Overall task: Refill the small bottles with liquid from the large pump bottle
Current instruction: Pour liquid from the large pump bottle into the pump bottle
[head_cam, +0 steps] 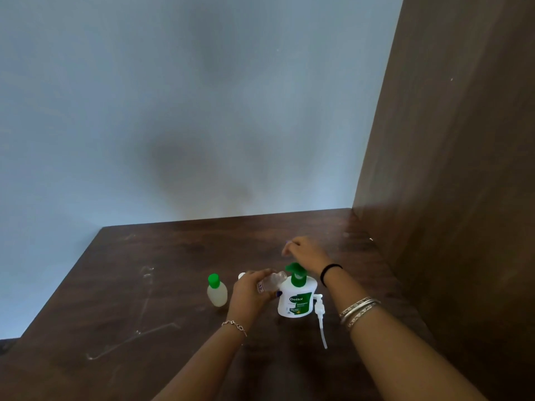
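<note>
"Dettol" in white on the green label of the large pump bottle, smaller print below unreadable

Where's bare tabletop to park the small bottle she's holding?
Bare table left of the green-capped bottle, and the far strip between the right hand and the wall. Crowded: around the pump bottle, where the left hand tilts the clear bottle; a loose white pump lies just right.

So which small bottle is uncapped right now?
The clear one gripped in the left hand, tilted toward the pump bottle's nozzle. The small bottle standing left of it keeps its green cap.
</note>
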